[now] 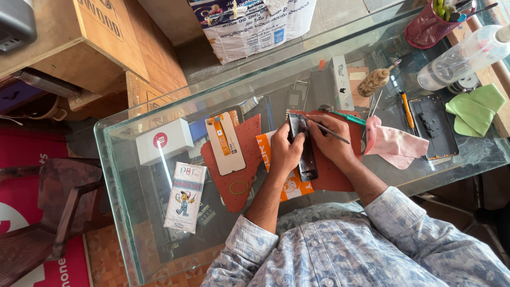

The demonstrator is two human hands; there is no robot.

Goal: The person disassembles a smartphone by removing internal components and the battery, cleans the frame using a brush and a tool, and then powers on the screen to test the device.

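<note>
Patterned blue shirt sleeves [340,250] at the tabletop's near edge, both forearms reaching in. Left hand [284,151] wraps closed around the opened phone [304,149], dark, long, lying on the red-brown mat [239,170] about mid tabletop, thumb on the phone's upper end. Right hand [330,141] just beside it, fingers pinched shut on thin tweezers [326,127], tip touching the top part of the phone. Orange printed sheet [289,186] under the phone, partly under the left wrist.

Glass tabletop [122,212]: phone screen panel [226,143] with orange flex strip lies on the mat's left part. White box [163,141] with red dot toward the left edge, small printed packet [184,196] near the left near corner. Pink cloth [393,143] just right of the right hand, green-handled screwdriver [348,117] beside it. Black phone frame [433,125] further right, orange tool [407,109] next to it, green cloth [475,109] at the right edge. Clear plastic bottle [467,56] and red mesh holder [433,24] at the far right corner. Brush [374,81] near the far edge.
</note>
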